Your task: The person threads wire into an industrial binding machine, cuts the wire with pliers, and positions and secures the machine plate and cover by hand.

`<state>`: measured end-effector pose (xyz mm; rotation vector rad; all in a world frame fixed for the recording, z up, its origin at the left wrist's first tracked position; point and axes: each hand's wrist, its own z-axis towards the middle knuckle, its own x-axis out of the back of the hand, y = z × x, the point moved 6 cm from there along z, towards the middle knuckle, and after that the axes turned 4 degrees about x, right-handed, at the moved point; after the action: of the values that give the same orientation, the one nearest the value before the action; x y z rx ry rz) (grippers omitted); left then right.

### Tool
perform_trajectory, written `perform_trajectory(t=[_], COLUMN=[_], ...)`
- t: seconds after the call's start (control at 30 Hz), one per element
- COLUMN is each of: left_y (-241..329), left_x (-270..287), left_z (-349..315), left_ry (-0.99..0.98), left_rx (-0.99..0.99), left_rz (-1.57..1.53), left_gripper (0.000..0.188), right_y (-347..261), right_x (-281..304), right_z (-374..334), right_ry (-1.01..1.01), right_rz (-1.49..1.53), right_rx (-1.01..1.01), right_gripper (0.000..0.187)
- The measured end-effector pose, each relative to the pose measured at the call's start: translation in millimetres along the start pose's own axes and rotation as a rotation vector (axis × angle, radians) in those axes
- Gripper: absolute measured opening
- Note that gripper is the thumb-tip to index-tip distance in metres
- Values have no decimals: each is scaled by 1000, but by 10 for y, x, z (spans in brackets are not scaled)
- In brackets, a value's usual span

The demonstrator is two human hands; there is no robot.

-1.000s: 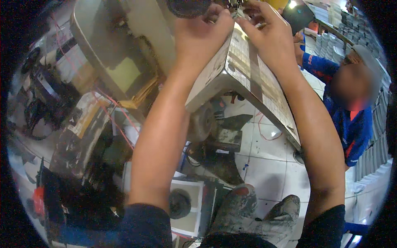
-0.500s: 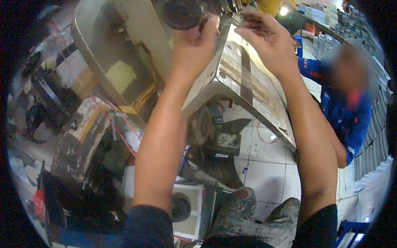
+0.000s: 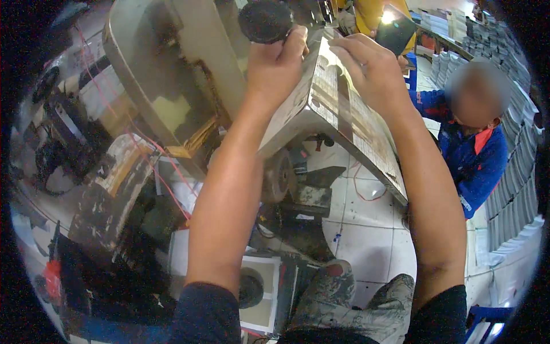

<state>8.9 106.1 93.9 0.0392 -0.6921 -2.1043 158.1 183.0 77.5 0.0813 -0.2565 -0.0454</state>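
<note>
My left hand (image 3: 276,71) is closed at the upper edge of a metal machine, its thumb raised and pressed in. What its fingers hold is hidden. Just beyond it is a round black knob-like part (image 3: 265,22). My right hand (image 3: 375,71) bends its fingers together over the far end of a sloping, angled metal table (image 3: 355,123); anything in the pinch is too small to make out. This table has worn, streaked faces, round holes and a dark strip across it. Both forearms reach up either side of it.
A large beige machine housing (image 3: 134,69) stands left, with red wires near it. Beneath are a wheel (image 3: 279,175) and dark metal parts. At right is a person in a blue shirt (image 3: 478,166); another in yellow holds a lit phone (image 3: 395,30). Paper stacks (image 3: 515,195) line the right.
The view has shifted slightly. My right fingers have drawn closer together over the table's end. The person in blue has lifted their head, and the lit phone shows more fully.
</note>
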Motion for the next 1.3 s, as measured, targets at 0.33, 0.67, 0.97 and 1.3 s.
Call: perform_trajectory(t=[0.33, 0.67, 0.97, 1.3], left_y=[22, 151, 424, 406], left_x=[-46, -100, -208, -185], left_z=[-2, -30, 56, 60], left_ry=[-37, -60, -169, -96], left_rx=[-42, -81, -336, -386], left_rz=[-102, -19, 317, 589], left_gripper=[21, 24, 21, 21], right_y=[88, 264, 336, 324], right_x=[-89, -171, -197, -267], right_z=[-20, -72, -167, -170], right_ry=[-2, -99, -46, -75], right_rz=[101, 249, 444, 584], right_rx=[-335, -526, -471, -416], right_gripper=[32, 39, 38, 42])
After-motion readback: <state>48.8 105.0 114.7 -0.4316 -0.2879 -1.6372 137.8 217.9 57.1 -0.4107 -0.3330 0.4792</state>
